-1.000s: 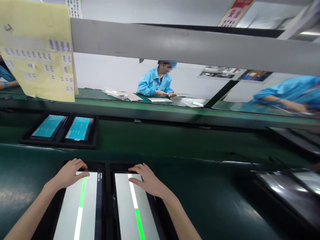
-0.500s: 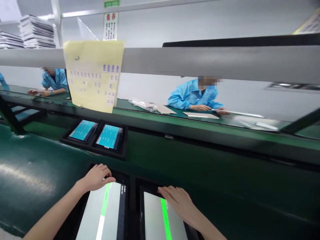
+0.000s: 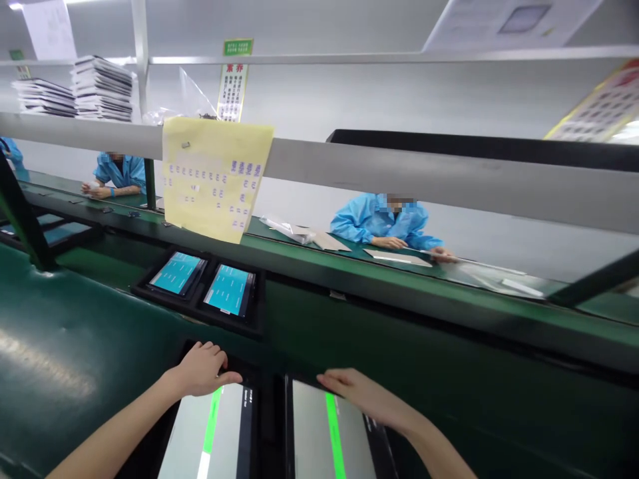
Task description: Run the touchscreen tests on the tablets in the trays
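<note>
Two tablets lie side by side in a black tray (image 3: 269, 426) on the green belt in front of me, both screens lit pale grey with a green stripe. My left hand (image 3: 202, 368) rests on the far end of the left tablet (image 3: 210, 439), fingers curled over its top edge and thumb on the screen. On the far end of the right tablet (image 3: 329, 439) lies my right hand (image 3: 362, 394), flat, with its fingers stretched toward the top left corner.
A second black tray (image 3: 200, 283) with two tablets showing blue screens sits farther along the belt. A grey beam (image 3: 399, 176) with a yellow sheet (image 3: 214, 176) hanging from it crosses overhead. People in blue coats work at the far bench (image 3: 389, 223). Stacked panels (image 3: 100, 86) sit on a high shelf.
My view has swung up and left. My right hand slid from the middle of the right screen to its far top edge. My left hand stayed at the left tablet's top.
</note>
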